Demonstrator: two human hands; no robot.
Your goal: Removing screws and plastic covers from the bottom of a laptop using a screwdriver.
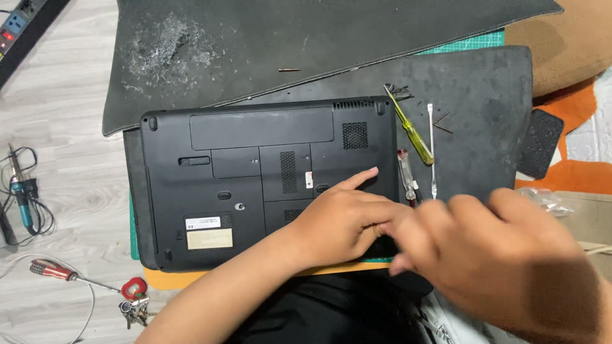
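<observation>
Fingers (pixel 363 175) of the left hand (pixel 341 223) press flat on an upturned laptop (pixel 255 178), covers unopened; the blurred right hand (pixel 503 255) grips nothing discernible, screwdrivers (pixel 411 137) idle.

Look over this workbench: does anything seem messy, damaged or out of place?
Yes. A patch of grey dust and fluff litters the upper dark mat, and small loose bits lie beside the upturned laptop.

There is one view only, from a camera on the person's head. It looks almost straight down at the overturned black laptop (pixel 261 181), from close above it. The laptop fills the middle of the picture. The wooden floor (pixel 64 127) shows left of the laptop, an orange rug (pixel 574 121) to its right.
</observation>
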